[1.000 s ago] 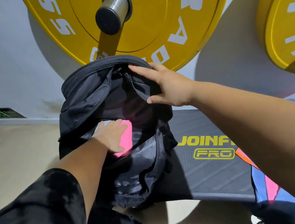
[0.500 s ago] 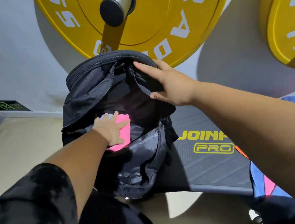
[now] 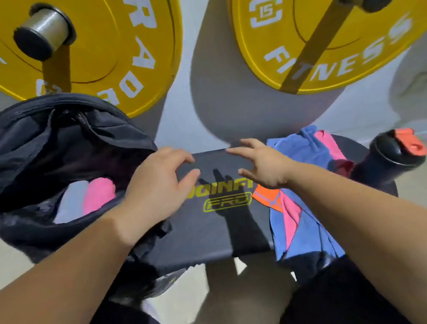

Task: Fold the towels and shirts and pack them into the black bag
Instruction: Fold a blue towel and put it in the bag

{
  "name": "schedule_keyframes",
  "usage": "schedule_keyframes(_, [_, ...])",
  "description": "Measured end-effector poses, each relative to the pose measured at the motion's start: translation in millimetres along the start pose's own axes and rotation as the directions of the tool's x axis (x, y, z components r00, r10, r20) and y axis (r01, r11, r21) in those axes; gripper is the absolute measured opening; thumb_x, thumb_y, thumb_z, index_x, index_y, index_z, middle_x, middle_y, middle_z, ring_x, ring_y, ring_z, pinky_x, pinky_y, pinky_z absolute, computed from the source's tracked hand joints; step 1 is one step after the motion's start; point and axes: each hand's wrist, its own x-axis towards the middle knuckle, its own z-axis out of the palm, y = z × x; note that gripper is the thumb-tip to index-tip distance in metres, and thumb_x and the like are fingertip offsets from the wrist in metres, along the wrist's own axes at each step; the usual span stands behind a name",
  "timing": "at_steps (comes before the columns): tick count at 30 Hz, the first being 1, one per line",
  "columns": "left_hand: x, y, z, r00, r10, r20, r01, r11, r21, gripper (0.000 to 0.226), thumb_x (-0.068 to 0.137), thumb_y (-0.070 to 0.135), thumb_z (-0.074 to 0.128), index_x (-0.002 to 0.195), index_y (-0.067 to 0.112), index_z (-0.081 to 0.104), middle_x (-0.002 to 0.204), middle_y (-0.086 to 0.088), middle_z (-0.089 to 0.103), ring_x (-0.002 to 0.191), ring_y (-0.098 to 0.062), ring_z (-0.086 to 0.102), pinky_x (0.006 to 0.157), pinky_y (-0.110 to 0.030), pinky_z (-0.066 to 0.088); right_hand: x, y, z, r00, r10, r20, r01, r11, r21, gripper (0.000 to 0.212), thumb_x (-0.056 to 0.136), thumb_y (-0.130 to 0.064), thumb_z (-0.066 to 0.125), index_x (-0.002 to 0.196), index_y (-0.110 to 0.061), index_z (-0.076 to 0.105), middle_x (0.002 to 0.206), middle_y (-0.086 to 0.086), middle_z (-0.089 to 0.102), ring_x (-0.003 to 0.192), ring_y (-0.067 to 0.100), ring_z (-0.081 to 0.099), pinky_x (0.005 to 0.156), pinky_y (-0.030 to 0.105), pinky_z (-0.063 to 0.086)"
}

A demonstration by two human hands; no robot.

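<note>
Bag [image 3: 53, 154], black, slumped open at the left end of the bench [image 3: 203, 238] so folded pink and pale pieces [image 3: 98, 196] sit reachable inside; I read my left hand [image 3: 156, 187] and right hand [image 3: 261, 168] as empty, fingers loose, apart over the pad, likely bound for the blue clothes [image 3: 309, 230].

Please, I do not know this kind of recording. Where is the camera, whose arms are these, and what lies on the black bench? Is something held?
There is no machine here. A person wears one camera on the head, so you look down along their own arms. The left hand and right hand are open above the black bench and hold nothing. On the left is the open black bag with a pink towel inside. On the right lie blue and pink clothes and a dark bottle. Behind are yellow weight plates.
</note>
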Motion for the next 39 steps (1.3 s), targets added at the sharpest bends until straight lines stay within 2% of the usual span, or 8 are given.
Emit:
schedule_keyframes(7, [34.0, 86.5, 146.4, 0.891, -0.040, 0.453, 0.068, 0.997, -0.047, 0.053, 0.086, 0.050, 0.063, 0.134, 0.031, 0.050, 0.121, -0.002, 0.054, 0.114, -0.026, 0.054, 0.093, -0.038, 0.047, -67.7, 125.3, 19.7, 0.867, 0.471, 0.165, -0.459, 0.882, -0.103, 0.076, 0.089, -0.045, 0.063, 0.155, -0.034, 0.027, 0.162, 0.016, 0.016, 0.147, 0.037, 0.025, 0.118, 0.042, 0.027])
schedule_keyframes(15, [66.9, 109.6, 255.3, 0.700, 0.028, 0.714, -0.050, 0.999, 0.010, 0.064, 0.095, 0.034, 0.057, 0.153, 0.032, 0.029, 0.165, -0.001, 0.015, 0.150, -0.023, 0.022, 0.118, -0.040, 0.028, -67.2, 165.6, 27.8, 0.826, 0.459, 0.327, -0.485, 0.875, -0.002, 0.070, 0.083, -0.038, 0.065, 0.148, -0.034, 0.040, 0.158, 0.006, 0.022, 0.142, 0.031, 0.034, 0.112, 0.046, 0.038])
schedule_keyframes(19, [68.8, 118.8, 282.6, 0.630, 0.059, 0.774, -0.061, 0.998, -0.027, 0.077, 0.093, 0.042, 0.057, 0.156, 0.040, 0.015, 0.166, 0.004, 0.010, 0.150, -0.026, 0.018, 0.120, -0.043, 0.025, -62.2, 177.6, 17.7, 0.831, 0.520, 0.195, -0.544, 0.833, 0.099, 0.061, 0.091, -0.040, 0.058, 0.148, -0.026, 0.040, 0.155, 0.008, 0.029, 0.141, 0.033, 0.033, 0.114, 0.040, 0.032])
schedule_keyframes(23, [70.8, 130.5, 291.6, 0.756, 0.050, 0.653, -0.111, 0.992, 0.053, 0.061, 0.090, 0.043, 0.062, 0.146, 0.037, 0.037, 0.141, 0.002, 0.041, 0.126, -0.031, 0.043, 0.102, -0.042, 0.042, -66.4, 181.7, 10.1, 0.786, 0.587, 0.194, -0.605, 0.794, 0.052, 0.044, 0.096, -0.036, 0.055, 0.136, -0.017, 0.052, 0.142, 0.007, 0.049, 0.133, 0.032, 0.042, 0.111, 0.042, 0.037])
schedule_keyframes(27, [78.7, 132.5, 299.1, 0.852, 0.094, 0.515, -0.128, 0.991, 0.031, 0.015, 0.092, 0.033, 0.059, 0.104, 0.024, 0.061, 0.101, 0.001, 0.046, 0.105, -0.030, 0.050, 0.086, -0.040, 0.046, -68.5, 176.3, 10.2, 0.799, 0.564, 0.207, -0.593, 0.795, 0.126, 0.037, 0.095, -0.033, 0.055, 0.125, -0.013, 0.059, 0.133, 0.010, 0.054, 0.121, 0.031, 0.052, 0.104, 0.042, 0.045])
schedule_keyframes(33, [81.1, 124.0, 292.0, 0.890, 0.175, 0.422, -0.168, 0.984, -0.053, 0.007, 0.092, 0.021, 0.057, 0.090, 0.017, 0.062, 0.105, 0.001, 0.052, 0.098, -0.028, 0.050, 0.080, -0.044, 0.048, -64.3, 175.7, 11.9, 0.856, 0.517, 0.025, -0.488, 0.789, 0.372, 0.017, 0.085, -0.022, 0.061, 0.070, -0.020, 0.052, 0.090, 0.002, 0.057, 0.093, 0.029, 0.058, 0.081, 0.036, 0.049])
schedule_keyframes(35, [77.5, 117.9, 276.1, 0.908, 0.216, 0.358, -0.191, 0.976, -0.104, 0.006, 0.091, 0.020, 0.060, 0.085, 0.019, 0.060, 0.099, 0.004, 0.053, 0.093, -0.026, 0.051, 0.079, -0.044, 0.048, -65.2, 172.0, 10.8, 0.890, 0.454, -0.021, -0.393, 0.792, 0.468, 0.013, 0.089, -0.011, 0.058, 0.077, -0.013, 0.061, 0.087, 0.002, 0.061, 0.091, 0.028, 0.058, 0.079, 0.033, 0.048])
schedule_keyframes(39, [65.4, 100.7, 226.4, 0.910, 0.311, 0.274, -0.291, 0.950, -0.113, 0.014, 0.084, 0.019, 0.057, 0.074, 0.022, 0.047, 0.081, 0.008, 0.049, 0.078, -0.023, 0.047, 0.070, -0.038, 0.044, -68.6, 155.3, 2.0, 0.944, 0.329, 0.008, -0.249, 0.699, 0.671, 0.027, 0.095, -0.007, 0.058, 0.120, -0.011, 0.069, 0.127, -0.001, 0.065, 0.117, 0.014, 0.059, 0.106, 0.029, 0.043])
